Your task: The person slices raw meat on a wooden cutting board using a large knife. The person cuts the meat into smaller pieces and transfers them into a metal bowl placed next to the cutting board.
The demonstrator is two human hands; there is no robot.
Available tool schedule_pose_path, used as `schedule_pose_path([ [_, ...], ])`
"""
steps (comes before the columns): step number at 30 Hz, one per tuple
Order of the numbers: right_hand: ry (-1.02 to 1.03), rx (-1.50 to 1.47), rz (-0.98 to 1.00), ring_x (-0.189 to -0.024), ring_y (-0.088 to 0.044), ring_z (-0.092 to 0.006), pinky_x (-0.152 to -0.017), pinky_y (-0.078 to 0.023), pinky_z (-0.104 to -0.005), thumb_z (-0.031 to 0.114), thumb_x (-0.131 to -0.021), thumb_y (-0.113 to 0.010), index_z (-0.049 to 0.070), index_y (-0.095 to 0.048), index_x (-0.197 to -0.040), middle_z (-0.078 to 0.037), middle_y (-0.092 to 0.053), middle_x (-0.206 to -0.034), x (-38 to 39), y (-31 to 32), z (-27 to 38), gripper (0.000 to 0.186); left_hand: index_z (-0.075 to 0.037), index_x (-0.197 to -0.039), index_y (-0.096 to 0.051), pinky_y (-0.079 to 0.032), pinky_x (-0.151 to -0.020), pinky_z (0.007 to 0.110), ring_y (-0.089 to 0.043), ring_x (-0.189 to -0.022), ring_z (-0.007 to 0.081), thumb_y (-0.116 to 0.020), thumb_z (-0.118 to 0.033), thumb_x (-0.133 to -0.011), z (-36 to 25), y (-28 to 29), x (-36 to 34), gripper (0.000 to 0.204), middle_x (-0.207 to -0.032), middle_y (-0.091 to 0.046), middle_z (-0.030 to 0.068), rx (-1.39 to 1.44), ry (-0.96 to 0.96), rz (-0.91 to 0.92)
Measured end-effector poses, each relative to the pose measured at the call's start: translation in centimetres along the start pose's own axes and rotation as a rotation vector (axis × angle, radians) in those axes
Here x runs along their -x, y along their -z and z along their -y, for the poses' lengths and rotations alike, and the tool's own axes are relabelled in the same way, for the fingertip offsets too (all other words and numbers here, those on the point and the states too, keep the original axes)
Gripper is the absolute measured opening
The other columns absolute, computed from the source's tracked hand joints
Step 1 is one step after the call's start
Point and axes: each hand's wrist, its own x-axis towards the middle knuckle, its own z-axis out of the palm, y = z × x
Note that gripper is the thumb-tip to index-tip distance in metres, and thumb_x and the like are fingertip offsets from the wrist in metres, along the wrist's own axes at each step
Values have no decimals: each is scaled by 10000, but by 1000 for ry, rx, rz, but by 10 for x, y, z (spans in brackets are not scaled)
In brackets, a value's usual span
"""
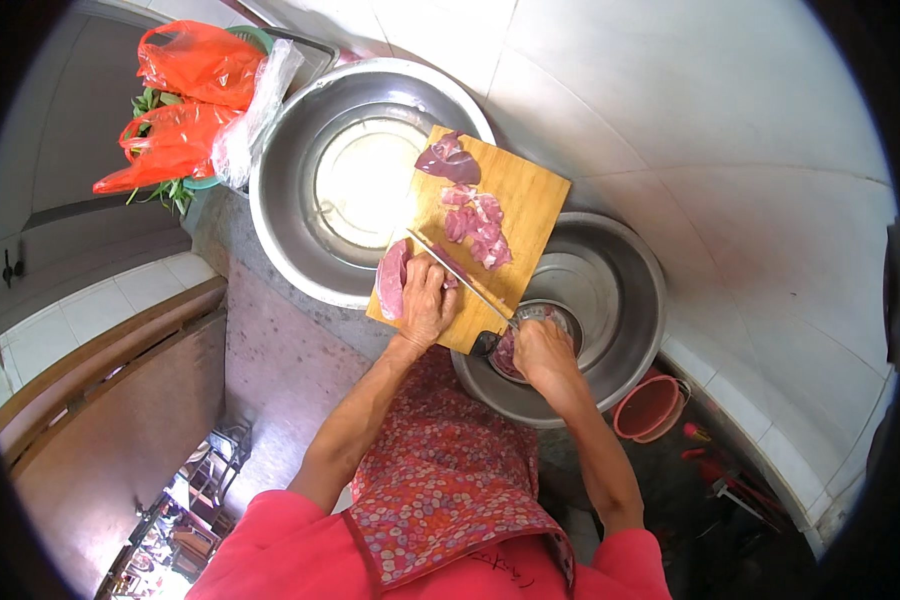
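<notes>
A wooden cutting board (530, 205) rests at a slant over two metal basins. My right hand (544, 352) grips a knife (460, 275), its long blade crossing the board toward the far left. Beside the blade, my left hand (428, 300) presses with curled fingers on raw meat. A thick pink piece of meat (392, 280) shows left of those fingers. Farther up the board lie several cut meat pieces (478, 220) and a darker chunk (450, 158). Below my right hand, a small metal bowl (574, 325) holds more meat, partly hidden by the hand and board.
A large metal basin (275, 215) stands on the left, and another basin (642, 290) on the right holds the small bowl. Red plastic bags (200, 65) with green leaves sit at the far left. The tiled wall (670, 120) rises behind. A red bucket (646, 405) stands low at right.
</notes>
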Motion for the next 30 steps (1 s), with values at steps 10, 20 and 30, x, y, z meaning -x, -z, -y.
schedule_pose_path([
  [10,-108,-21,91,-934,-684,-461,-825,-541,-545,59,-802,-648,-42,-699,-919,-295,-697,-933,-19,-14,6,162,-8,-977,-544,-453,-899,495,-526,-1024,431,-686,33,-762,-6,0,-2,260,-1097,-536,223,-17,56,30],
  [20,-166,73,-12,-965,-665,-444,-871,-512,-544,138,-867,-618,19,-667,-1037,-232,-688,-989,22,-48,-29,213,-65,-1164,-609,-441,-1007,495,-482,-1198,443,-683,62,-730,-18,9,3,458,-1266,-491,237,-56,116,51],
  [30,-158,-167,-129,-888,-668,-468,-829,-523,-534,224,-916,-642,-29,-725,-949,-291,-685,-899,-12,-12,-31,268,-84,-1178,-634,-427,-1005,470,-514,-1195,409,-705,-35,-770,-21,16,10,417,-1299,-515,217,-23,303,36],
])
